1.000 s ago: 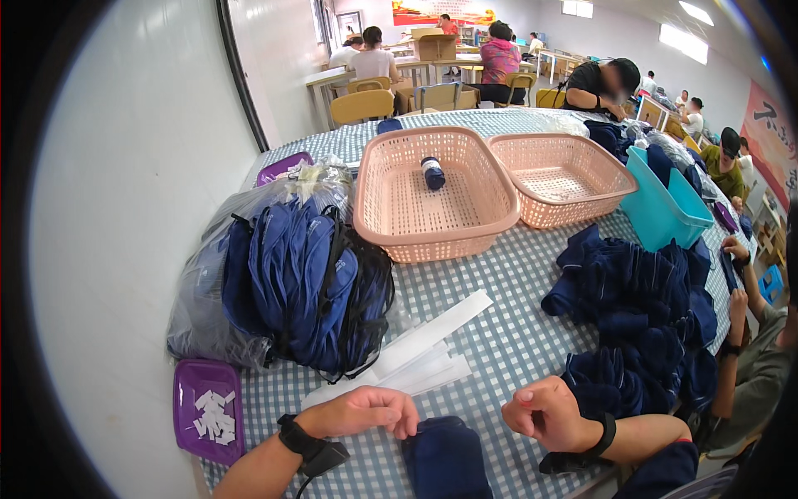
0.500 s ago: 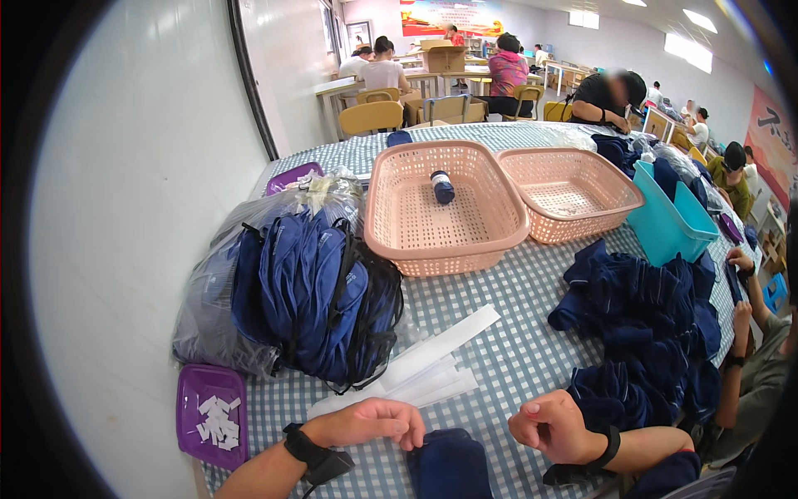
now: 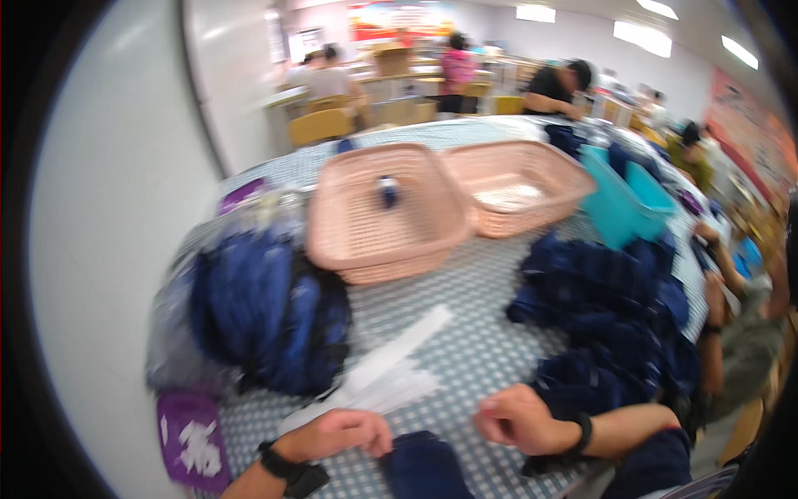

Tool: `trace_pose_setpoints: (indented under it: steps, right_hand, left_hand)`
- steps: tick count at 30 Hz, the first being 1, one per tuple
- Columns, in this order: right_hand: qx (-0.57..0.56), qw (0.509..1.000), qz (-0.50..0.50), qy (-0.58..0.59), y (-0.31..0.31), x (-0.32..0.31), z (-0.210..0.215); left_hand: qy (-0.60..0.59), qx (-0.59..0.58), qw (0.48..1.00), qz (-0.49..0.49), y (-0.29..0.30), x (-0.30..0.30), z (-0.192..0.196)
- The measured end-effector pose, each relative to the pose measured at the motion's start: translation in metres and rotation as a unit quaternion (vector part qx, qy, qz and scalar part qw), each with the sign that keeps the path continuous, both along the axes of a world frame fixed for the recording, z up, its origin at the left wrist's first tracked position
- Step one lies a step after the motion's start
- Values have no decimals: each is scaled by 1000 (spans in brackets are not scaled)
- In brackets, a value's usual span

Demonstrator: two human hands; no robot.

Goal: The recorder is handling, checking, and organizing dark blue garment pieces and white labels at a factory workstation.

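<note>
The picture is motion-blurred. My left hand [image 3: 341, 434], with a black watch on the wrist, lies at the lower edge, its curled fingers on the left edge of a folded navy cloth piece [image 3: 424, 467] on the checked tablecloth. To the right of that piece and slightly apart from it, my right hand [image 3: 515, 418] rests as a loose fist with a black band on the wrist; nothing shows in it. Just beyond my left hand lie white plastic sleeves [image 3: 391, 374].
A clear bag of navy cloth [image 3: 266, 308] bulges at the left, with a purple packet [image 3: 191, 437] in front. Two pink baskets [image 3: 366, 266] [image 3: 532, 216] and a teal bin [image 3: 623, 208] stand further back. A navy pile [image 3: 615, 308] and another person's arm [image 3: 715, 316] are at the right.
The view has swung and blurred. My right hand has drawn slightly away from the navy piece, while my left hand stays at its edge.
</note>
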State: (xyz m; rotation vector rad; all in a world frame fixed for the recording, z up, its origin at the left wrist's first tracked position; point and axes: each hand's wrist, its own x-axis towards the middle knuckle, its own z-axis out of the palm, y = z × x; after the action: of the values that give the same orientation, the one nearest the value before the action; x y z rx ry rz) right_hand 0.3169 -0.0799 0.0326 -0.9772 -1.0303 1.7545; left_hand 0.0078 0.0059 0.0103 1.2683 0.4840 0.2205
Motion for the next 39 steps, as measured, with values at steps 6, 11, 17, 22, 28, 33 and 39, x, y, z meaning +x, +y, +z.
trace_pose_setpoints:
  steps: [6,11,17,22,28,33,39]
  right_hand:
    - [17,1000,14,13,10,-13,6]
    - [41,998,6,36,4,-8,6]
    - [57,997,5,48,5,-14,2]
    - [52,997,51,26,8,-6,0]
    - [51,997,50,26,7,-6,2]
    - [48,997,49,29,8,-6,-2]
    - [43,997,52,48,7,-6,-1]
  left_hand:
    - [-16,-59,992,109,-17,-5,1]
    - [-1,-41,995,89,-18,10,13]
    - [14,-51,994,98,-20,8,16]
    - [4,-37,995,92,-20,7,13]
    - [0,-17,996,93,-21,9,14]
    - [9,-1,995,97,-22,9,15]
    - [18,14,995,96,-23,10,18]
